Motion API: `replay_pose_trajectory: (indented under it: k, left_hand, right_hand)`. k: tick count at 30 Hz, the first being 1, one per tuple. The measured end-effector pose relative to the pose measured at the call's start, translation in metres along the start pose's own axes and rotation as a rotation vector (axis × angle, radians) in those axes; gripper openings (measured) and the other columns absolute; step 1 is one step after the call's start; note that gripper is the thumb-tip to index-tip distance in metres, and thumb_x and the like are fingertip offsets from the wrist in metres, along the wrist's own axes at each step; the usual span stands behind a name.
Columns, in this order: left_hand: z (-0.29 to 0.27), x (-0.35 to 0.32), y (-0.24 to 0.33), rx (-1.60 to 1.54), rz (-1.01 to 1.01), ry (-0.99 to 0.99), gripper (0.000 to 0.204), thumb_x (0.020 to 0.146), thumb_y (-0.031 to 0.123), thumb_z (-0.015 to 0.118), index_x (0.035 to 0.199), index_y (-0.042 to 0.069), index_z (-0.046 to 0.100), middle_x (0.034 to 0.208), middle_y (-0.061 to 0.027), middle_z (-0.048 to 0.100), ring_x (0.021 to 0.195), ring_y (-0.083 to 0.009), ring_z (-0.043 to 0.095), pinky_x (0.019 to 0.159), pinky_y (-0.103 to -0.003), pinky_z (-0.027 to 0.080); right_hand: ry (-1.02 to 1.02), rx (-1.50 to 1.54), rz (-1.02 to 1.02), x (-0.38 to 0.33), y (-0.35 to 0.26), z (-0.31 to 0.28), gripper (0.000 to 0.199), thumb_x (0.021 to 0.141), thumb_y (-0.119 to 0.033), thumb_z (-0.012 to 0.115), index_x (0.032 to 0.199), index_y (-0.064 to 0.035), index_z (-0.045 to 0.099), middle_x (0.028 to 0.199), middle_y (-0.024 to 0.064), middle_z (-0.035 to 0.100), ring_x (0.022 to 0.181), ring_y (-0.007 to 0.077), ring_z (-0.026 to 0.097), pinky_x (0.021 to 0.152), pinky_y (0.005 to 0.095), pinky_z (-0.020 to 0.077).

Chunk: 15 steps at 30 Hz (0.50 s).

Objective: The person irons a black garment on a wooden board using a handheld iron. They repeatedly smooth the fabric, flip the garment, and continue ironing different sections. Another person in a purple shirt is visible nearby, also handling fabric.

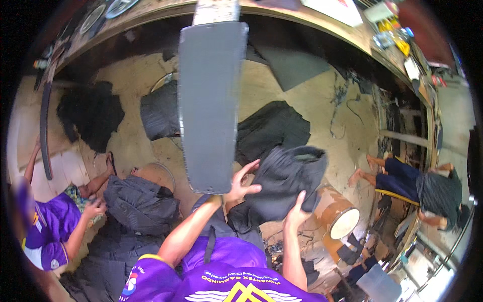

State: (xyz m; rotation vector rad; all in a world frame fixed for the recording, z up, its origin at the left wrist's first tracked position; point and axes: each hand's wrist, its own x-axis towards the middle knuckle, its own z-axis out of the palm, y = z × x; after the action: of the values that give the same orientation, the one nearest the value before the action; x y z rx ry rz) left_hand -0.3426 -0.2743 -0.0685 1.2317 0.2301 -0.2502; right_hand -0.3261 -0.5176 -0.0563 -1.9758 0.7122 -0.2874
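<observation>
A black cloth garment piece [284,183], folded and open like a tube at its far end, hangs to the right of a long grey-covered board [209,100]. My right hand [297,217] grips its near right side, thumb on the front and the other fingers hidden behind it. At the garment's left edge is my left hand [243,185], its thumb and fingers spread apart, beside the near end of the board. Whether those fingertips press on the cloth is hard to see. More black cloth [241,216] lies over my lap below.
Black cloth heaps [274,126] lie on the floor beyond. At left, a co-worker in a purple shirt [55,221] sits by a dark garment pile [141,206]. A brown drum [334,211] stands to my right; another person [427,189] is farther right. A wooden bench [322,32] spans the back.
</observation>
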Motion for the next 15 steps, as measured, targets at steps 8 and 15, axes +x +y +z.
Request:
replay_pose_trajectory:
  k: [8, 15]
  left_hand:
    - [-0.271, 0.123, -0.072, 1.226, -0.172, 0.581, 0.055, 0.096, 0.025, 0.063, 0.146, 0.002, 0.057, 0.149, -0.0212, 0.059, 0.134, -0.0390, 0.058, 0.107, -0.053, 0.049]
    - [-0.498, 0.190, -0.046, 1.657, -0.812, 0.490, 0.091, 0.095, 0.047, 0.075, 0.165, 0.011, 0.031, 0.160, -0.0115, 0.053, 0.150, -0.0340, 0.047, 0.126, -0.060, 0.029]
  right_hand:
    - [-0.421, -0.465, 0.121, 0.025, 0.100, 0.046, 0.062, 0.112, -0.045, 0.055, 0.145, 0.0064, 0.056, 0.143, 0.0223, 0.064, 0.129, 0.0313, 0.060, 0.111, 0.0435, 0.0445]
    - [-0.847, -0.416, 0.454, -0.076, 0.176, -0.017, 0.070, 0.106, -0.024, 0.060, 0.167, -0.0040, 0.030, 0.159, 0.0313, 0.046, 0.147, 0.0413, 0.047, 0.121, 0.0469, 0.0385]
